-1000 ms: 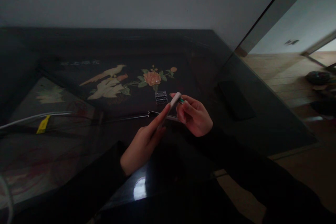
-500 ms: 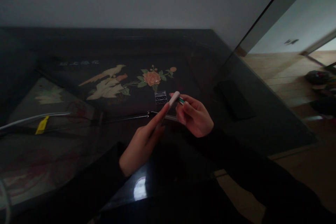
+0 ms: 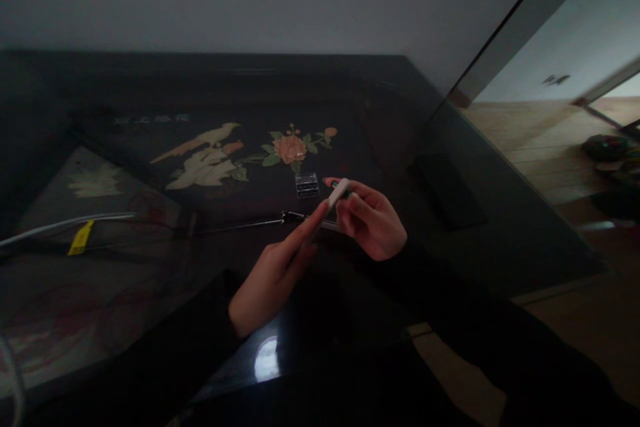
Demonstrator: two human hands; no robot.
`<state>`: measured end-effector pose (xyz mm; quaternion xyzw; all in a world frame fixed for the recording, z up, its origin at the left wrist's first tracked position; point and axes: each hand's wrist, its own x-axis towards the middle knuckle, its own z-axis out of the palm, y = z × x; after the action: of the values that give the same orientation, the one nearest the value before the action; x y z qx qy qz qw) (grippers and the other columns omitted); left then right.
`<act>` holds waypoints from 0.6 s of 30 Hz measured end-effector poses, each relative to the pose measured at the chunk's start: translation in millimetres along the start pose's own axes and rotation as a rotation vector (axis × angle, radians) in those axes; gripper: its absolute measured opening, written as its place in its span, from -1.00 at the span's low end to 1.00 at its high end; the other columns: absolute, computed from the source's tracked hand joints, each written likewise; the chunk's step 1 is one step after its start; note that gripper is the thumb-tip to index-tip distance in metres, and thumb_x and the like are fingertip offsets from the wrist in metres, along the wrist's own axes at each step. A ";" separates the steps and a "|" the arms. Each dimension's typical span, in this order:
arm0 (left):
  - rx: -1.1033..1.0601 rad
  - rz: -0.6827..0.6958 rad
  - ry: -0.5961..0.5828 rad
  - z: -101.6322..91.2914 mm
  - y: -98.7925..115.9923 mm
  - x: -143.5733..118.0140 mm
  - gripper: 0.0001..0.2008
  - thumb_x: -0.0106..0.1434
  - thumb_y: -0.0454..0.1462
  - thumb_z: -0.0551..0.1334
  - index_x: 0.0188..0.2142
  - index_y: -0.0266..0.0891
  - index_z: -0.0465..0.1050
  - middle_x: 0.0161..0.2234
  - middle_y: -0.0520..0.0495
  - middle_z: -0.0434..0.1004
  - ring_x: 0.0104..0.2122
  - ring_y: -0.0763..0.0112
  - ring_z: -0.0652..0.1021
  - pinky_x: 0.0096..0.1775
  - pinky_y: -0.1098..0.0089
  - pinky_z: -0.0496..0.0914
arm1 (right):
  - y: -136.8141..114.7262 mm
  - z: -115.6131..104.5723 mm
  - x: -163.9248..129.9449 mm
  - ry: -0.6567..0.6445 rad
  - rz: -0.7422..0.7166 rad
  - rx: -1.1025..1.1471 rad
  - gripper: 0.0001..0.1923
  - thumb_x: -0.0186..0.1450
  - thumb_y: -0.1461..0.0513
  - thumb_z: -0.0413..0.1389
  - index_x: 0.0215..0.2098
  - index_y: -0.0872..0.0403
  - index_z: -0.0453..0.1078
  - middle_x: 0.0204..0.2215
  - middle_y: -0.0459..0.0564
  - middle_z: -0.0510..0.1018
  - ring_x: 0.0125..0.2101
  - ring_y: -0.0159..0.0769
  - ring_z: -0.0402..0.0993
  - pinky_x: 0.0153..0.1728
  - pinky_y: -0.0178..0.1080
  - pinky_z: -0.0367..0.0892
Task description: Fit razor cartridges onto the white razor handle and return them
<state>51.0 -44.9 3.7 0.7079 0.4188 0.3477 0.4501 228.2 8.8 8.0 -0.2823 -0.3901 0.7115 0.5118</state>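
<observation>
My left hand (image 3: 273,273) holds a slim white device (image 3: 336,195) between stretched fingers, its white end pointing up and away. My right hand (image 3: 370,220) is closed around a small green-tipped piece (image 3: 335,185) pressed against that white end. Both hands hover over a dark glass-topped table (image 3: 150,267) with a painted bird and flower under the glass. A small clear plastic box (image 3: 307,185) lies on the table just beyond the hands.
A dark thin tool or cable (image 3: 260,221) lies across the table left of the hands. A white cable with a yellow tag (image 3: 80,238) runs in from the left. A black flat object (image 3: 447,190) rests near the table's right edge. Wooden floor lies to the right.
The white end has dropped slightly and tilted toward my right hand, and the green-tipped piece now shows above it. Both hands stay in nearly the same place.
</observation>
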 end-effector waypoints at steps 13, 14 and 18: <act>-0.001 -0.055 0.008 -0.9 2.6 1.6 -0.46 0.38 -0.30 0.03 0.33 -0.14 0.05 -0.03 -0.08 0.56 0.03 0.26 0.50 0.08 0.23 0.38 | -1.2 1.0 -0.5 -0.004 -0.009 -0.015 -0.58 0.07 0.03 0.33 -0.21 0.12 0.46 -0.71 -0.27 0.37 -0.72 -0.55 0.17 -0.71 -0.41 0.07; 0.002 -0.051 0.021 -1.3 2.2 2.0 -0.46 0.38 -0.29 0.03 0.33 -0.14 0.04 -0.02 -0.09 0.55 0.03 0.25 0.50 0.07 0.23 0.39 | -1.0 1.1 -0.4 -0.003 -0.016 -0.017 -0.59 0.06 0.03 0.34 -0.23 0.12 0.46 -0.72 -0.27 0.37 -0.73 -0.54 0.17 -0.71 -0.40 0.07; 0.022 -0.052 0.062 -3.1 -0.9 3.2 -0.46 0.39 -0.27 0.02 0.34 -0.13 0.03 0.05 -0.13 0.50 -0.01 0.23 0.52 0.02 0.23 0.42 | -0.2 1.5 -0.2 -0.021 -0.039 0.003 -0.61 0.06 0.05 0.34 -0.25 0.08 0.43 -0.72 -0.28 0.38 -0.74 -0.54 0.16 -0.71 -0.40 0.05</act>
<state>49.4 -40.7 4.3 0.6905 0.4546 0.3531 0.4381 227.1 8.3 9.0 -0.2664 -0.3999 0.7049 0.5218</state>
